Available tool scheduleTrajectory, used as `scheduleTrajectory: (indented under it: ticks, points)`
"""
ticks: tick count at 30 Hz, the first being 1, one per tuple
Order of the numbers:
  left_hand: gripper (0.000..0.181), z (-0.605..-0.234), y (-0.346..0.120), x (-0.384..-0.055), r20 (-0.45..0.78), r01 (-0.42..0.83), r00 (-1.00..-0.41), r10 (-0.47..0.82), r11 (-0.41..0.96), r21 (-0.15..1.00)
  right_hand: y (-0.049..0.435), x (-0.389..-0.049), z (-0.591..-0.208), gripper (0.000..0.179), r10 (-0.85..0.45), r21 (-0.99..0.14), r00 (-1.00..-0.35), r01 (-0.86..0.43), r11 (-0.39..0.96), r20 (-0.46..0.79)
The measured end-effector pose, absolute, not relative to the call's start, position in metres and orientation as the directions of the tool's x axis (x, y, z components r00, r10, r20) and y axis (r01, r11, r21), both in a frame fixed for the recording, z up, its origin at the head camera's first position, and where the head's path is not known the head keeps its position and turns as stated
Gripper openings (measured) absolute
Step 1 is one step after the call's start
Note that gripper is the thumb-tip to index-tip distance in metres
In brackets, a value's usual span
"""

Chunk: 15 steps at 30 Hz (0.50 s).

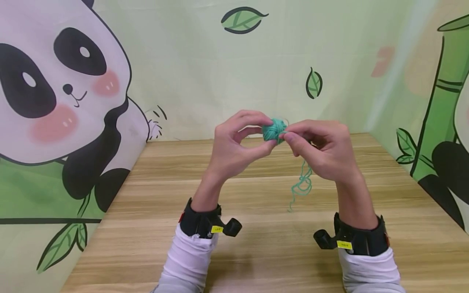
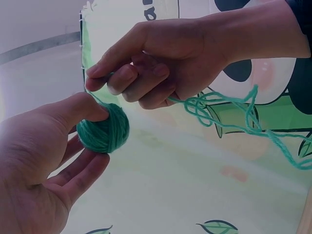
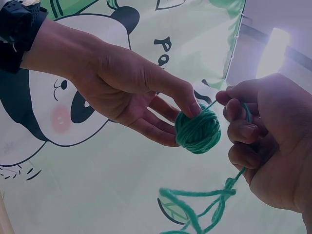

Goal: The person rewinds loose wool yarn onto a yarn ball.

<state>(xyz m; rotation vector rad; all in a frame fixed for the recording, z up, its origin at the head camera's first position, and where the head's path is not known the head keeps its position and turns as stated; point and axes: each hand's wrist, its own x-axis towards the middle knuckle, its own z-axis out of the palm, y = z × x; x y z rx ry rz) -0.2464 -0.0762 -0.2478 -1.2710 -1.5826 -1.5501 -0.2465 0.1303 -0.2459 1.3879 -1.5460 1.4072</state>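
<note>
A small ball of teal yarn [image 1: 272, 131] is held up over the table between the thumb and fingers of my left hand [image 1: 239, 144]. Close by on its right, my right hand [image 1: 324, 148] pinches the strand that comes off the ball between thumb and forefinger. In the right wrist view a short taut length of yarn joins the ball [image 3: 198, 130] to the pinching fingertips, and the strand also runs through the curled fingers. Below the right hand dangles a loose, looped tail of yarn [image 1: 302, 185].
Under both hands lies a wood-grain table [image 1: 176, 171]. A cloth backdrop [image 1: 190, 73] printed with pandas, leaves and bamboo stands behind and beside it. Each wrist wears a black strap with a small camera [image 1: 232, 227].
</note>
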Motion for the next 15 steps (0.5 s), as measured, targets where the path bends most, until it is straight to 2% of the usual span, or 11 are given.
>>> scheduleTrajectory:
  ticks: [7, 15]
  points:
    - [0.031, -0.2489, -0.0765, -0.2457, 0.893, 0.898, -0.38, 0.242, -0.136, 0.419, 0.1317, -0.2474, -0.2485, 0.033, -0.291, -0.311, -0.269, -0.944, -0.109, 0.918]
    - [0.032, -0.2487, -0.0752, -0.2474, 0.903, 0.906, -0.339, 0.263, -0.168, 0.389, 0.1289, -0.247, -0.2466, 0.028, -0.308, -0.317, -0.269, -0.941, -0.117, 0.912]
